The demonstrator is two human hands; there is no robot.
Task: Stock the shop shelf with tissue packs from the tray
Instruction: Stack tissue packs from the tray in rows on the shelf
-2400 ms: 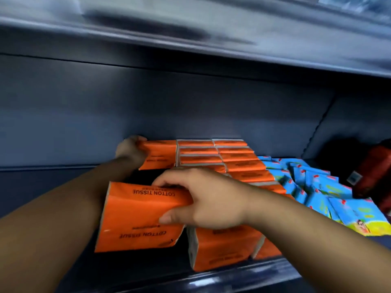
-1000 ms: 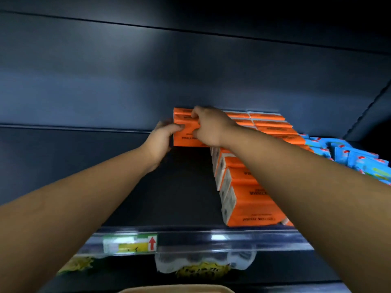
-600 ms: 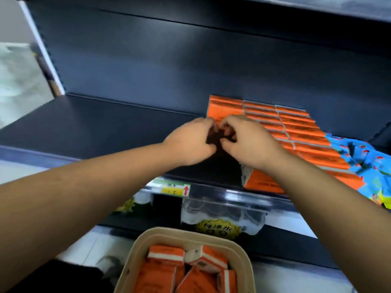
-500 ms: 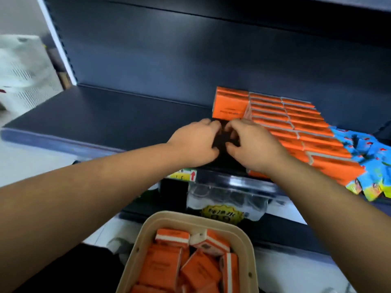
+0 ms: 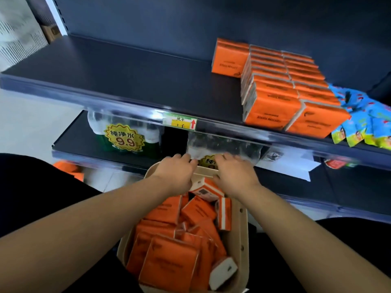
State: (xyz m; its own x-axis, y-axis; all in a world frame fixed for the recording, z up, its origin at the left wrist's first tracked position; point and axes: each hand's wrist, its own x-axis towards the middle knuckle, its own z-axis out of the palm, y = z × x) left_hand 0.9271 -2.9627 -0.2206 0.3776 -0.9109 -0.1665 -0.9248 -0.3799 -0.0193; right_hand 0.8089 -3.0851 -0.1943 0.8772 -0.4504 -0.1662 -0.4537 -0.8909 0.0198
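Note:
A beige tray (image 5: 241, 229) in front of me holds several orange tissue packs (image 5: 169, 265) lying in a jumble. My left hand (image 5: 175, 171) and my right hand (image 5: 232, 173) hover side by side over the tray's far end, fingers loosely extended and holding nothing. Between them lies an orange and white pack (image 5: 208, 188), close under both hands. On the dark shop shelf (image 5: 127, 77) above, two rows of orange packs (image 5: 273, 89) run from front to back. A single pack (image 5: 229, 58) stands upright at the back, left of the rows.
Blue snack packets (image 5: 370, 123) lie right of the orange rows. A price label (image 5: 179, 123) sits on the shelf's front rail. Wrapped water bottles with a yellow sticker (image 5: 122, 138) fill the lower shelf. More orange packs (image 5: 67, 168) lie on the floor at left.
Both hands let go of the pack at the back of the shelf and dropped down to the tray's far end. My view tilted down with them.

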